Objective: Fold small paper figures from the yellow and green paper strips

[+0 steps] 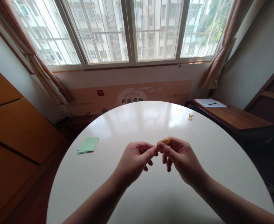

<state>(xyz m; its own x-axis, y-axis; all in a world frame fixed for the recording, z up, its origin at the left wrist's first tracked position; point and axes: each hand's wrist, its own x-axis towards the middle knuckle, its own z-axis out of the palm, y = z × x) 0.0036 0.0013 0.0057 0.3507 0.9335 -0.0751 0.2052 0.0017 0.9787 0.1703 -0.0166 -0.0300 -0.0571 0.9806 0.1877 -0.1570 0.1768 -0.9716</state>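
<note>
A round white worktop (151, 194) fills the lower middle of the frame; near its centre the right hand (180, 154) and left hand (135, 160) meet, each closed to a thumb-and-forefinger pinch, other fingers loosely curled; a green paper stack (88, 144) lies at centre left, probably set aside from the hands; the folded yellow piece (166, 142) is gripped mainly by the right, the left pinching its left end, likely to steady it; a tiny yellow figure (191, 116) sits upper right, seemingly safe from knocks.
</note>
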